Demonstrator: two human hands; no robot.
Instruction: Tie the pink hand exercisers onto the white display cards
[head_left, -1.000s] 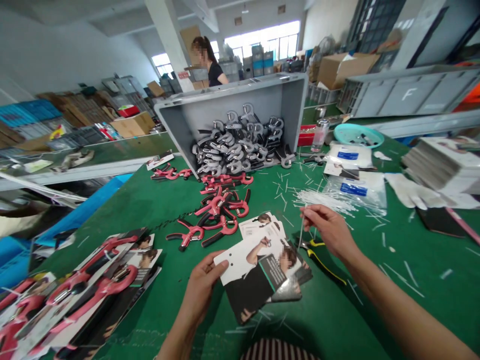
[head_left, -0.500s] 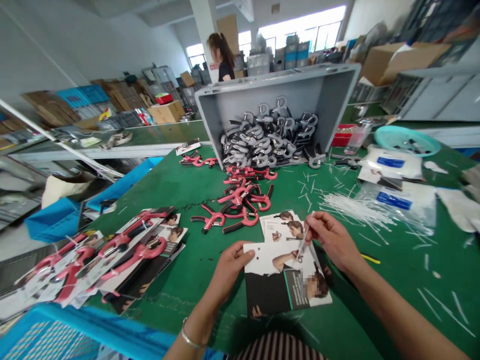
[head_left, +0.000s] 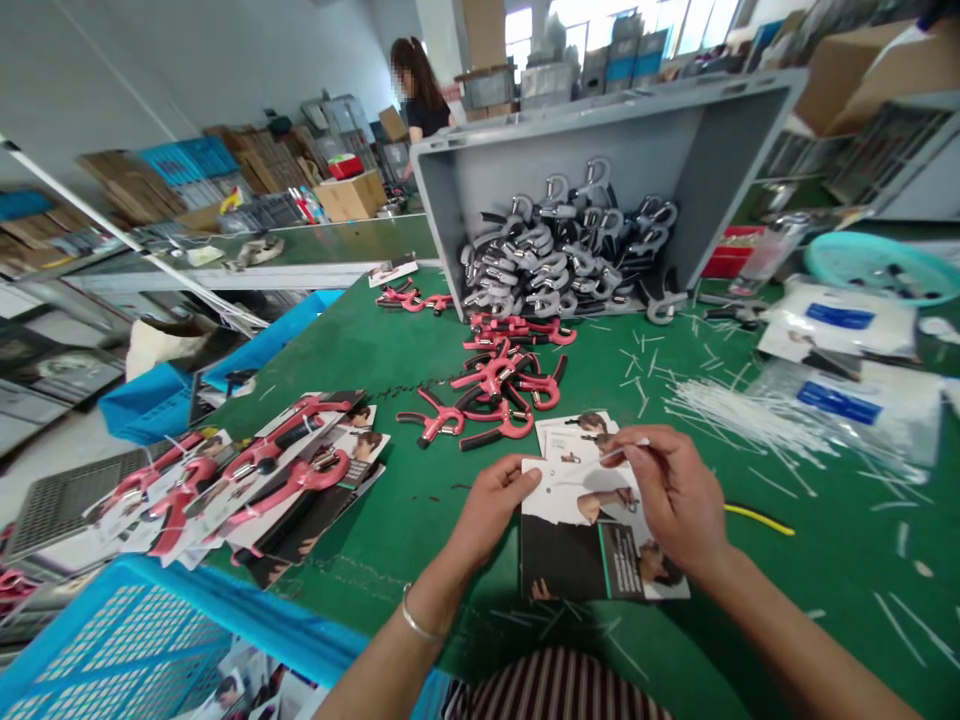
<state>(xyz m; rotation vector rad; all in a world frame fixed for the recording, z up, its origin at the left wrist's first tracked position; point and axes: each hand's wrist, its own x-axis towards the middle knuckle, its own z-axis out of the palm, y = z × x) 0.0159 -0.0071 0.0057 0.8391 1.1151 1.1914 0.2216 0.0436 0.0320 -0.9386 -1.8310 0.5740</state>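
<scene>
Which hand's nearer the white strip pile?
Right: the right hand is just in front and left of the pile; the left hand is farther left, gripping the card.

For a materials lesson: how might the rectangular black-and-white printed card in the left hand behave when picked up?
The rectangular black-and-white printed card is probably fairly stiff: it looks flat though the left hand grips one corner. It looks thin, so probably light, and its smooth-looking surface might slide.
</scene>
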